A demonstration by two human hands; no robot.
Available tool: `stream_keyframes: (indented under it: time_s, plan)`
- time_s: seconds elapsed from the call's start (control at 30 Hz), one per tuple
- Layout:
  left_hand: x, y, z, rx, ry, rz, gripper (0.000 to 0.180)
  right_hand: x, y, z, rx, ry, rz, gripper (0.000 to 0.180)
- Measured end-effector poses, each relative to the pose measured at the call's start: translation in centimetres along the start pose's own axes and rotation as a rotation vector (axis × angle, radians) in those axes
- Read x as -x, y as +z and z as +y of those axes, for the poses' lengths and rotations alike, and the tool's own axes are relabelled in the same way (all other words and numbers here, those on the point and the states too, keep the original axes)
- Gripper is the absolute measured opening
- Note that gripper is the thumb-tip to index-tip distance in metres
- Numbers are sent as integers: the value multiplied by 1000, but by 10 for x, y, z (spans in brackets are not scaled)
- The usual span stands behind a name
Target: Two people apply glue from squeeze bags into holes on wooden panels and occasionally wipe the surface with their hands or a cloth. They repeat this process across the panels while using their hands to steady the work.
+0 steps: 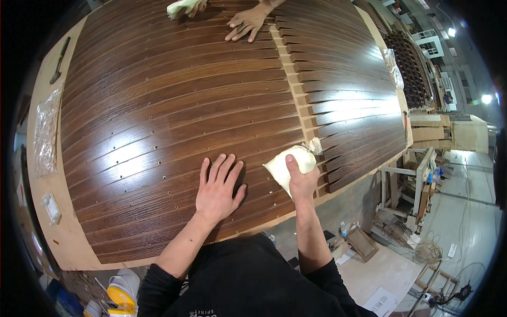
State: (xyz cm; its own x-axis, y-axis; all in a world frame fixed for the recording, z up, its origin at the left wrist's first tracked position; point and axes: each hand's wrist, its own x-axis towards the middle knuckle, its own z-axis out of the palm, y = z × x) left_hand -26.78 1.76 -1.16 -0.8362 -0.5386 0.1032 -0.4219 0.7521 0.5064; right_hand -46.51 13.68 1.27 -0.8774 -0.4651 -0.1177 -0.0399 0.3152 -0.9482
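Gripping cream-coloured bag (279,162) in my right hand (304,180), thumb on top, fingers closed round it; bag over dark brown slats (132,95), by near end of pale strip (291,76). My left hand (217,191) flat on slats, fingers straight, slightly spread, holding nothing. Far side: co-worker's hand (249,22) on slats; left of it, another hand (198,8) with similar bag (178,7).

A bulging cream-coloured bag (280,168), one pointed corner directed left, is held over the boards (185,105). These are dark brown and glossy, laid side by side in two groups; small holes are noted in the left group.
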Motion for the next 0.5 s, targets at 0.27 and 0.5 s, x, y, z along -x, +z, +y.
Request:
stream_keyframes:
  time_s: [0.27, 0.5]
  plan:
    - [-1, -2, 1, 27, -9, -9, 62, 3, 1, -13, 57, 61, 56, 34]
    - [0, 0, -1, 21, -11, 14, 62, -12, 5, -37, -154, 0, 90, 32]
